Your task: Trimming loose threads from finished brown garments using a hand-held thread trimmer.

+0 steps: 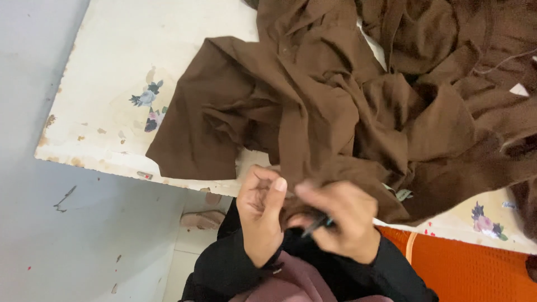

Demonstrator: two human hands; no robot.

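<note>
A large crumpled brown cotton garment (358,106) sprawls over a white floral-printed counter (112,84), looking soft, light and limp. The left hand (262,215) pinches its bunched edge in a narrow grip; the right hand (341,221) holds a small dark slim tool (316,225) there, best hold.

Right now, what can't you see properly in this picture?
- Head view: the thin dark tool in the right hand is mostly covered by the fingers, too small to identify.
- The brown cloth runs past the top and right edges.
- The spot the left hand pinches is hidden by cloth folds.

Brown cloth (347,106); cream table (112,67), floral prints; orange mat (470,268).
</note>
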